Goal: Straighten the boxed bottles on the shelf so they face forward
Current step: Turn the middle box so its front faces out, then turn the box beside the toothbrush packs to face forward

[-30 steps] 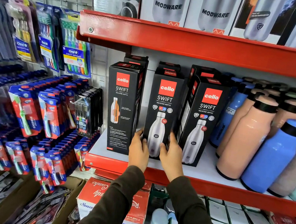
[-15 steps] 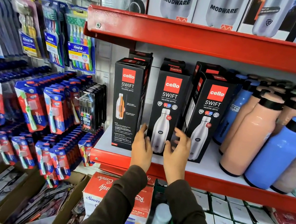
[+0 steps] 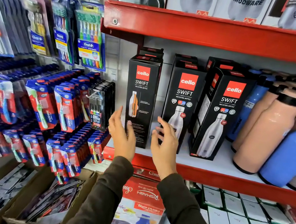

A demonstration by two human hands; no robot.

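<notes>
Three black boxes stand upright on the red shelf (image 3: 210,177): left box (image 3: 140,99), middle box (image 3: 180,105), and right box (image 3: 218,115) at 3 o'clock, turned slightly. The left hand (image 3: 121,133) and right hand (image 3: 165,143), fingers spread, flank the left box's base, gripping nothing. Loose bottles (image 3: 268,129) stand farther toward 3 o'clock.

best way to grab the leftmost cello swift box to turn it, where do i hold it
Probably take the leftmost Cello box by its two narrow side faces, low on the body, coming straight in from the front of the shelf. It is tall and slim, so a high grip could tip it. The left hand and right hand are open on either side, and gaps flank the box.
</notes>
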